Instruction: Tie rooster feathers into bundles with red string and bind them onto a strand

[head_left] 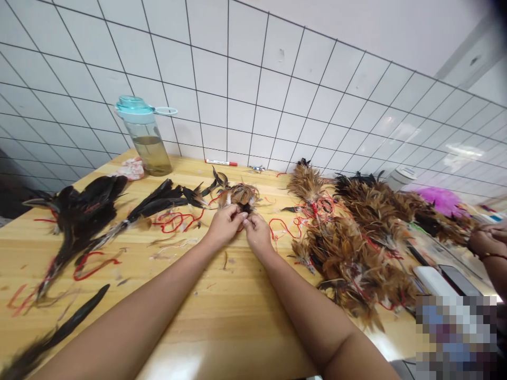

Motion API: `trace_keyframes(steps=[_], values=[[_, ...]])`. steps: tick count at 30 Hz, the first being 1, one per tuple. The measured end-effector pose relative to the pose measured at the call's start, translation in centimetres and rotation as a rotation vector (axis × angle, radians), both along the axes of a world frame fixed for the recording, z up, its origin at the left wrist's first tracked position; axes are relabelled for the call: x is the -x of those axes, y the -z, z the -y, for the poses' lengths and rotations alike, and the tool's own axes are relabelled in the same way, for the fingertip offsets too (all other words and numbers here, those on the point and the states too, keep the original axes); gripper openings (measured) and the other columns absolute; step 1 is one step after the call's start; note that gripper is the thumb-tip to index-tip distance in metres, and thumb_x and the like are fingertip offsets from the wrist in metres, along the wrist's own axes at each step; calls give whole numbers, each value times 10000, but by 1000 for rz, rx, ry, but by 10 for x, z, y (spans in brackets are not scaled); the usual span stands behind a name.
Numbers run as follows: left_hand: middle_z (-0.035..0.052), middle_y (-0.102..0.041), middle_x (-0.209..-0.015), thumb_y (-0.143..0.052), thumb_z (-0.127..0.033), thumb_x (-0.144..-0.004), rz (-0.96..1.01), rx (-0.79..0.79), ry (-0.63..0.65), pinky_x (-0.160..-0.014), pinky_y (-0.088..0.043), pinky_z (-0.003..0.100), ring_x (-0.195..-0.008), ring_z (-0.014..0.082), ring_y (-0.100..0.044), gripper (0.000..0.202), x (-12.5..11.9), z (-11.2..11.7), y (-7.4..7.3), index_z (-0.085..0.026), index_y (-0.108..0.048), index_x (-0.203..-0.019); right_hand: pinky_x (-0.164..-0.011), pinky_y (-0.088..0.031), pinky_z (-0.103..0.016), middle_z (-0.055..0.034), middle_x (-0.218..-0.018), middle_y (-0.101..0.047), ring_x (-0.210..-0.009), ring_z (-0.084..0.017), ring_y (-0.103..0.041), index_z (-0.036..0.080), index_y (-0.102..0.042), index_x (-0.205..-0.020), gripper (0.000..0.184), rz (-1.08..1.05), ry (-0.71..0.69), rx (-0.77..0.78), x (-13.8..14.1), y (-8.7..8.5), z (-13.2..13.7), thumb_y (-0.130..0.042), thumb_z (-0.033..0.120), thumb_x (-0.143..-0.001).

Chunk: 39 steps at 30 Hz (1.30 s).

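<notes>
Near the middle of the wooden table, my left hand (226, 226) and my right hand (258, 232) meet, thumbs and fingertips pinched together. Between them shows a small dark feather (246, 207), with its lower end hidden by the fingertips. Just behind the fingers lies a loose clump of brown feathers (241, 193), partly covered by my hands. A bit of red string passes close to my fingers. More red string (173, 221) lies in loops to the left, and a tangle of red string (320, 207) sits to the right.
Black feather bundles (89, 208) lie at left, brown feather bundles (352, 253) at right. A water bottle (148, 148) and a red marker (221, 162) stand or lie near the tiled wall. Another person's hand (489, 245) is at the right edge, by pink feathers (442, 200) and a phone (460, 279).
</notes>
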<state>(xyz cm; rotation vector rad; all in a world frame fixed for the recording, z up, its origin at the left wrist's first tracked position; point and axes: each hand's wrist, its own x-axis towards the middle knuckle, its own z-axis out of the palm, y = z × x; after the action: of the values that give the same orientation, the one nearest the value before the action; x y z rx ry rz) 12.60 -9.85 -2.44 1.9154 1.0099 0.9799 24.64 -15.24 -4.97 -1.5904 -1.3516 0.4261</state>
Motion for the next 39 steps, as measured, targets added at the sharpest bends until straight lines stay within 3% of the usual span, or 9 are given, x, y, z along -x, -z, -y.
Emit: trace_keyframes(steps=[9,15,18,23,27,32,39], values=[[-25,-483,-645,-504,-449,-810,100,76,-95,-620,-351,258,-640,134,-447,269,4,-6,4,-197,-493,-717,-721,-468,-296,-2,-786,-616,-721,-161,-558,221,-598,-883,120,-133,19,9,3,4,3,-517,302,-848],[-24,-484,-621,-505,-419,-829,73,35,-99,-605,-344,244,-642,136,-453,258,4,-9,7,-199,-474,-698,-800,-471,-321,-45,-898,-616,-817,-184,-561,211,-599,-942,153,-45,166,-75,-5,-2,3,-487,275,-859],[-26,-477,-619,-512,-413,-836,71,25,-107,-606,-342,244,-645,138,-454,254,4,-10,7,-197,-484,-705,-857,-453,-347,-87,-1000,-608,-896,-206,-558,202,-620,-941,198,115,307,-48,-29,-18,5,-432,233,-889],[-25,-471,-630,-523,-382,-836,45,6,-123,-627,-340,257,-650,139,-453,240,5,-9,2,-194,-482,-692,-901,-399,-444,-185,-1105,-605,-1068,-309,-525,171,-693,-948,198,519,657,293,-95,-52,21,-517,247,-895],[-23,-463,-630,-521,-372,-836,37,-8,-110,-628,-332,263,-639,138,-442,245,6,-7,0,-194,-471,-676,-938,-335,-528,-249,-1191,-605,-1170,-366,-477,117,-684,-1090,281,626,1057,365,-143,-53,38,-579,225,-853],[-20,-471,-631,-524,-374,-826,19,-25,-120,-629,-335,264,-642,141,-452,240,5,-9,0,-194,-477,-673,-917,-274,-628,-243,-1100,-684,-1140,-376,-498,141,-729,-1002,259,520,1018,583,-167,-39,41,-542,125,-822],[-13,-486,-640,-517,-388,-820,-4,-32,-108,-629,-344,266,-644,144,-462,245,5,-10,2,-196,-483,-671,-944,-329,-612,-288,-1188,-633,-1212,-400,-488,114,-737,-989,278,265,1057,417,-177,-39,39,-522,130,-815]])
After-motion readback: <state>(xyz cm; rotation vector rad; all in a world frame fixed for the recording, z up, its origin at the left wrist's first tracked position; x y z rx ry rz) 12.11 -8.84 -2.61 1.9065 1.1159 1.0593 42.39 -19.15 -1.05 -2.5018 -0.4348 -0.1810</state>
